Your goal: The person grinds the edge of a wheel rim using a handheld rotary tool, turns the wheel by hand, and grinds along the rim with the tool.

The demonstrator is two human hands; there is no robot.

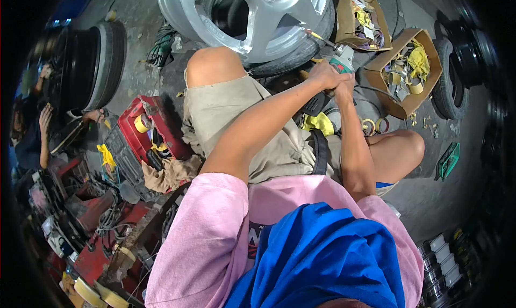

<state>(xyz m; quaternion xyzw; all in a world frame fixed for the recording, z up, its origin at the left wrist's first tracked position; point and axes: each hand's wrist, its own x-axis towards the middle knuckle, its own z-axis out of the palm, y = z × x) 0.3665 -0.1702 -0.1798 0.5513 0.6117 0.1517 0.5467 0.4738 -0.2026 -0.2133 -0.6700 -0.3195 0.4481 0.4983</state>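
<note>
A green and silver power tool [342,59] is held in front of my right knee. My left hand [322,75] wraps round its body from the left. Close beside it, my right hand [344,84] is closed on the same tool, the two hands touching. A thin rod with a yellowish part [317,36] extends from near the tool's head toward the rim of a large silver wheel [263,19]. The wheel lies tilted beyond my knees, over a black tire [287,63]. Fingers and grip are partly hidden.
Cardboard boxes [374,71] of scraps and tape stand at the right, near another tire [447,82]. A red toolbox [130,120] lies left of my leg. At far left, another person's hand [45,116] shows near upright tires. Yellow cloth [320,124] lies below my hands.
</note>
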